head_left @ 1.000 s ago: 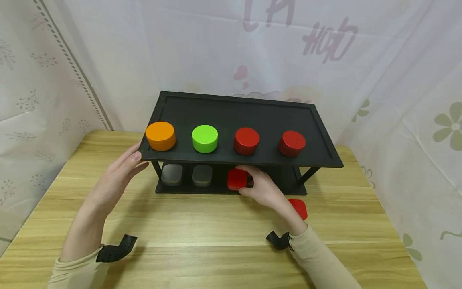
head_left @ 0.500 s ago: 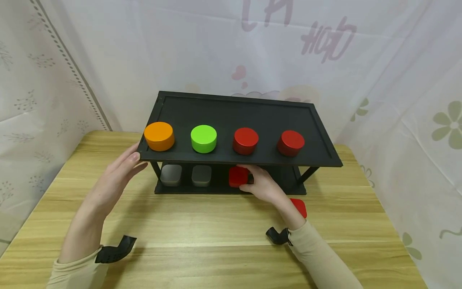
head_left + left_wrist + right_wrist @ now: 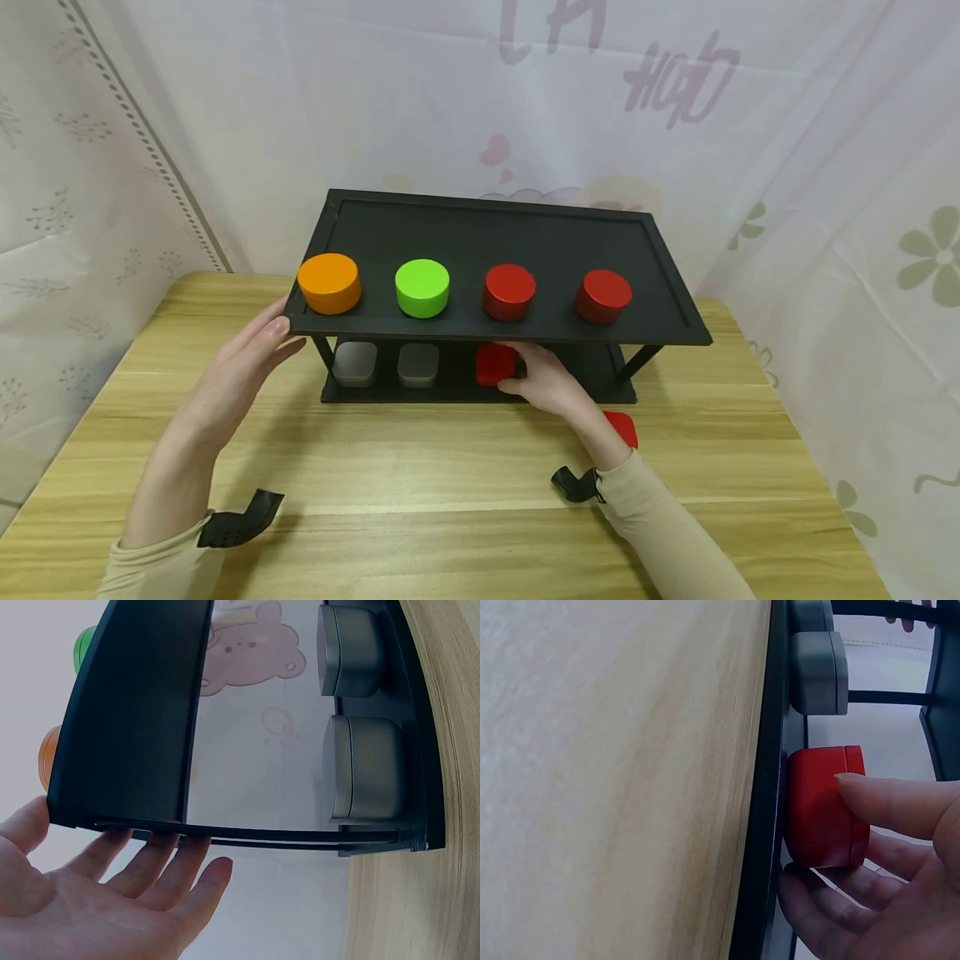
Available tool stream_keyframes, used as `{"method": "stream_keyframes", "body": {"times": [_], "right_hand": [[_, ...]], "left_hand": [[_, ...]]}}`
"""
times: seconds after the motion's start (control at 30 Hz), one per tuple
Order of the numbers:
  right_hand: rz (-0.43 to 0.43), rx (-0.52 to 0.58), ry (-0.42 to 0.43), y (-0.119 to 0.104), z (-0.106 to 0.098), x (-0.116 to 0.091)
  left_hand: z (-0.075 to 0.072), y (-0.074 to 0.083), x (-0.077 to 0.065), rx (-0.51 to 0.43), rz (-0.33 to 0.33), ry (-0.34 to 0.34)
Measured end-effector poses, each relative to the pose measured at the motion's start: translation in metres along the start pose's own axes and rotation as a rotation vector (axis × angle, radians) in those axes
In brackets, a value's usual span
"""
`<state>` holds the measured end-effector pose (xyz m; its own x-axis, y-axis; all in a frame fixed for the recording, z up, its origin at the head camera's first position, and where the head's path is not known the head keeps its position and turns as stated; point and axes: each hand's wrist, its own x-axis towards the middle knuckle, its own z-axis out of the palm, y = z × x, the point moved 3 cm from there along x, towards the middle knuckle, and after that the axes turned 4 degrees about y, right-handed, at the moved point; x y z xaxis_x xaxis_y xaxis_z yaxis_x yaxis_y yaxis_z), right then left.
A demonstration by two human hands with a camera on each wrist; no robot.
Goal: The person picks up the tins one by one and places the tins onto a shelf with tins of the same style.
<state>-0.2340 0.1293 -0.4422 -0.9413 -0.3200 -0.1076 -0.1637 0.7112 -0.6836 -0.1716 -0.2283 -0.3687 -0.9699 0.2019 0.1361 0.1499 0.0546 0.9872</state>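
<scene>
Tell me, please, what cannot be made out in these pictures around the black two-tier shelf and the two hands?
- Head view: the top board of the black two-tier shelf hides the back of the lower tier.
- Head view: the right hand covers part of the red square tin, and its wrist covers part of a second red square tin on the wooden table.
- Right wrist view: whether the tin rests fully on the lower board.
- Left wrist view: the left hand fingertips behind the shelf edge.

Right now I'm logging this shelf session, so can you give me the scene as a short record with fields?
left hand: left hand open, fingers touching the black two-tier shelf at its top left corner
right hand: right hand holds the red square tin on the lower tier
lower tier: two grey square tins
top tier: orange round tin, green round tin, two red round tins
table: another red tin
</scene>
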Motion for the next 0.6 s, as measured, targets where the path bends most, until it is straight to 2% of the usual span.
{"method": "stream_keyframes", "body": {"times": [0.6], "right_hand": [[-0.041,-0.015,-0.009,-0.0011,-0.0007,-0.0024]], "left_hand": [[0.0007,0.0017,-0.0002,-0.025,-0.006,-0.004]]}}
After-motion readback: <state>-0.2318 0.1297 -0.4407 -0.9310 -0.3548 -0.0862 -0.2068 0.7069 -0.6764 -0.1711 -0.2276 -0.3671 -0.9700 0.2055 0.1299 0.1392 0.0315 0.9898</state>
